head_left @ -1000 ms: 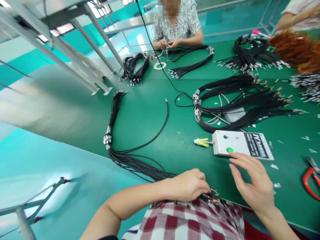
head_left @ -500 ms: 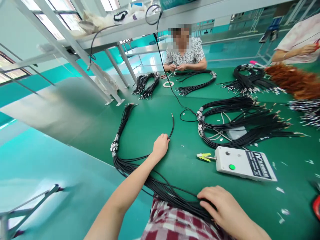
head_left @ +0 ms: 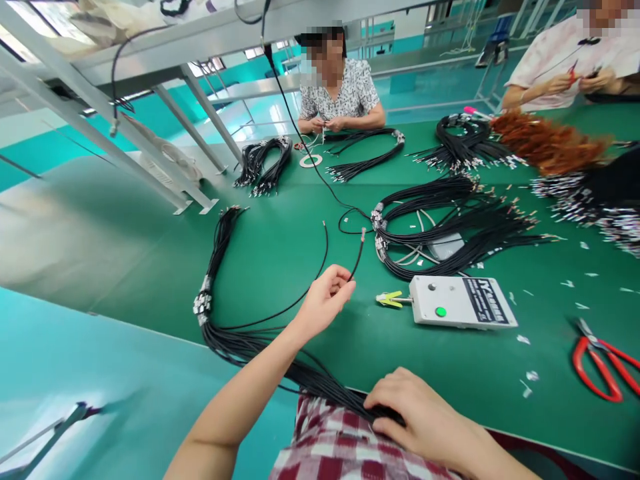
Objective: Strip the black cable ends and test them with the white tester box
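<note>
Since the earlier frame, the left hand (head_left: 327,300) has been shifted to the right, nearer the white box (head_left: 455,303), and a black cable (head_left: 358,257) has been brought up clear of a second cable (head_left: 327,243), which is left lying in a curve on the green table (head_left: 280,247). That black cable is pinched between thumb and fingers, and its bared tip is pointed away from the person, to the left of the looped bundles (head_left: 480,227). By the right hand (head_left: 407,410), the cable bundle (head_left: 250,343) is covered at the near table edge, just above the checked apron (head_left: 340,443); the fingers are bent over it, but whether they are closed on it cannot be told. At its far left, the bundle is gathered through silvery fittings (head_left: 202,303). A yellow-green clip (head_left: 393,299) is carried on the left end of the white box, near the left hand and apart from it. Red-handled cutters (head_left: 594,343) are placed well to the right. Across the table, another person (head_left: 343,93) is seated.
</note>
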Tool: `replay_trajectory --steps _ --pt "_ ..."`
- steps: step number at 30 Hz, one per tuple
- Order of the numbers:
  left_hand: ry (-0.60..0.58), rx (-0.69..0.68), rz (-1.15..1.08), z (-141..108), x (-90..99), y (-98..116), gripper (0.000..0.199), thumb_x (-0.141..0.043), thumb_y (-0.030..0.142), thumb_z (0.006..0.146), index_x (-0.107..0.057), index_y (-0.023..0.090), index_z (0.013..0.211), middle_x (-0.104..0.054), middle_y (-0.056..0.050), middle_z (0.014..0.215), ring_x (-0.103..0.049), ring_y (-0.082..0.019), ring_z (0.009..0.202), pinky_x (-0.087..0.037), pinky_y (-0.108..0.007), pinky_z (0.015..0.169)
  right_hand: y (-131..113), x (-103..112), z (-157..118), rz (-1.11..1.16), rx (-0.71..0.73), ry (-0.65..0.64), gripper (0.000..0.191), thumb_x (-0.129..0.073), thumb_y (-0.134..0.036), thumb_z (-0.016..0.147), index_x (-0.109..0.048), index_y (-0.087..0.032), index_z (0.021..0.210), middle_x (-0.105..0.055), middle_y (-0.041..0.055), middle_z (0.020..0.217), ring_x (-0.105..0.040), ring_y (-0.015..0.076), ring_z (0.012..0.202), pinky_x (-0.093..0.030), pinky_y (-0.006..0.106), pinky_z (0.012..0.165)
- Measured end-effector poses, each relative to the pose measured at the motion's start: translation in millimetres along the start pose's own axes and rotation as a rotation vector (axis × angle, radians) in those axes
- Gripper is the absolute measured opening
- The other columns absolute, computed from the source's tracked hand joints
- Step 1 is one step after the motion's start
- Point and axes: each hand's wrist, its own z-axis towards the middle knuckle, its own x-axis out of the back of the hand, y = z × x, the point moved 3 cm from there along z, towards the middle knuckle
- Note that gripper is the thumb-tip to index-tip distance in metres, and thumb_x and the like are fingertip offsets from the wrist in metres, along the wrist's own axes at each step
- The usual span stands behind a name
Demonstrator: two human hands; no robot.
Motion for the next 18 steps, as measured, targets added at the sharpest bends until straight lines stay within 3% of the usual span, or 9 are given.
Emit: replay_trajectory --steps 3,5,10,13,15,18 --pt "-0.117 -0.051 -0.154 -2.5 -26.3 29.8 0.032 -0.056 0.047 0.093 -0.059 0.016 0.1 -0.057 0.001 0.07 -0.049 -0.008 0.055 -0.041 -0.021 0.053 -1.7 5.8 1.7 -0.024 0.01 0.01 0.02 -0.064 -0.025 0.09 -0.067 -0.025 0.11 -0.073 0.0011 0.102 -0.065 0.0179 0.097 -0.046 0.035 0.093" --pt "-0.182 -0.049 -0.217 -6.7 -43.3 35.2 0.037 -0.053 0.05 0.094 -0.063 0.014 0.097 -0.056 0.001 0.068 -0.047 -0.008 0.053 -0.039 -0.021 0.052 -1.7 17.2 0.8 -0.043 0.03 0.079 0.018 -0.063 -0.024 0.091 -0.068 -0.025 0.108 -0.073 0.002 0.105 -0.066 0.0186 0.1 -0.047 0.036 0.095" --pt "-0.408 0.088 -0.228 -31.4 -80.9 5.2 0.037 -0.057 0.047 0.093 -0.07 0.013 0.1 -0.056 -0.001 0.069 -0.044 -0.007 0.054 -0.035 -0.02 0.05 7.8 61.0 -12.2 0.06 -0.114 0.55 0.013 -0.057 -0.029 0.096 -0.069 -0.024 0.094 -0.075 0.0022 0.098 -0.069 0.0175 0.093 -0.054 0.033 0.087" --pt "-0.365 0.179 -0.243 -42.5 -86.9 -11.5 0.038 -0.059 0.047 0.092 -0.069 0.013 0.104 -0.06 -0.001 0.069 -0.049 -0.008 0.053 -0.04 -0.021 0.052 13.6 68.5 -18.1 0.127 -0.187 0.693 0.014 -0.057 -0.03 0.097 -0.069 -0.024 0.095 -0.074 0.0018 0.093 -0.07 0.0162 0.084 -0.056 0.029 0.078" --pt "-0.341 0.244 -0.27 -45.6 -87.6 -16.0 0.039 -0.062 0.049 0.089 -0.069 0.012 0.098 -0.063 -0.002 0.067 -0.053 -0.008 0.05 -0.043 -0.022 0.051 14.7 66.3 -19.3 0.115 -0.188 0.768 0.012 -0.059 -0.028 0.095 -0.067 -0.023 0.102 -0.072 0.0024 0.094 -0.068 0.0152 0.079 -0.057 0.028 0.073" --pt "-0.33 0.299 -0.292 -46.8 -88.8 -16.8 0.039 -0.068 0.05 0.084 -0.069 0.011 0.087 -0.067 -0.004 0.067 -0.055 -0.009 0.046 -0.043 -0.021 0.046 13.3 61.6 -18.7 0.057 -0.13 0.868 0.025 -0.06 -0.023 0.094 -0.063 -0.023 0.119 -0.07 0.0042 0.099 -0.066 0.0145 0.077 -0.057 0.03 0.073"
